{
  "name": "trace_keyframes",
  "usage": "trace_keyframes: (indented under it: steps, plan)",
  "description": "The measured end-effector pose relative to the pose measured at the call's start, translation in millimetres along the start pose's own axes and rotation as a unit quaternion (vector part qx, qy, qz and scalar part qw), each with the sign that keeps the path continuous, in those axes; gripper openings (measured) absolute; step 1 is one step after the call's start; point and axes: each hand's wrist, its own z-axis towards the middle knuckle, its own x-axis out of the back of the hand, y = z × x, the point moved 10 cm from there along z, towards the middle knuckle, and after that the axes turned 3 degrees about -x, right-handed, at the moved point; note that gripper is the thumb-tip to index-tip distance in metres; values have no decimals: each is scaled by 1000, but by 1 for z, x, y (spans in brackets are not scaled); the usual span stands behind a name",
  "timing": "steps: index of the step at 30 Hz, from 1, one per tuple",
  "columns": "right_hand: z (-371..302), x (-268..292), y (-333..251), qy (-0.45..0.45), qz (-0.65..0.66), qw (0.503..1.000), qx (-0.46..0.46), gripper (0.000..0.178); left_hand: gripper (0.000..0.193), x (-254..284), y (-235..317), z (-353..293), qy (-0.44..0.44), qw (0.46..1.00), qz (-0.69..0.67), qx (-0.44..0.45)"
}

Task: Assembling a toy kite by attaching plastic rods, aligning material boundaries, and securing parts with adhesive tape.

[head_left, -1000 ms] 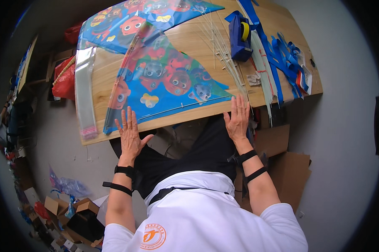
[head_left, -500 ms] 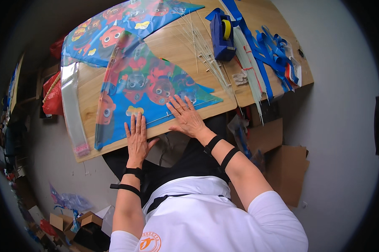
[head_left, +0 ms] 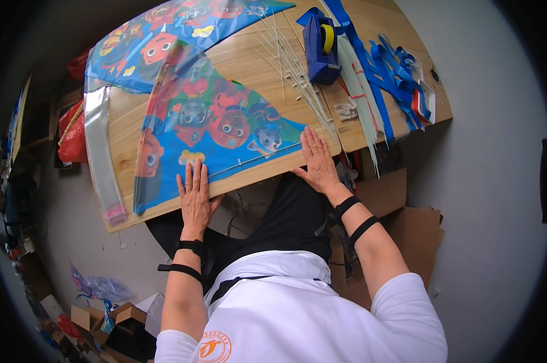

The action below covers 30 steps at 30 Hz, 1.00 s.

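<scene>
A folded blue kite sheet [head_left: 216,127] printed with cartoon faces lies on the wooden table, roughly triangular. Along its near edge runs a thin pale rod [head_left: 255,158] with a small white fitting on it. My left hand [head_left: 196,193] rests flat, fingers stretched, on the sheet's near edge below a yellow cloud print. At the sheet's right-hand corner, my right hand [head_left: 319,162] lies flat with its fingers extended over the tip and the rod's end. Neither hand grips anything.
Another printed sheet [head_left: 158,48] lies at the far left, beside a strip of clear plastic bags [head_left: 101,157]. Thin rods [head_left: 291,75] are scattered beyond the right hand. A blue tape dispenser [head_left: 322,57], bundled white rods [head_left: 358,91] and blue ribbon [head_left: 385,66] sit farther right.
My right hand has slid rightward along the near edge to the sheet's corner, and the right tip now lies flatter under it. My left hand stays nearly in place.
</scene>
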Motion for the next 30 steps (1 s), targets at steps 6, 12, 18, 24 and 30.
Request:
trace_keyframes:
  steps: [6, 12, 18, 24, 30]
  plan:
    - [-18, 10, 12, 71, -34, 992, -94, 94, 100, -2, 0, -1, -14, 1000, -4, -1]
    - [13, 6, -102, 60, 64, 992, 93, 92, 103, -2, -2, -4, -25, 1000, 14, 5]
    - [20, -15, -89, -1, -5, 996, 87, 94, 106, 1, -21, -8, -21, 999, 17, 23]
    - [26, -14, -151, 7, 62, 985, 161, 95, 110, 2, 32, 14, -54, 997, -29, -39]
    - [22, -21, -128, 1, 37, 988, 149, 97, 102, -12, 9, 2, -10, 999, 24, -25]
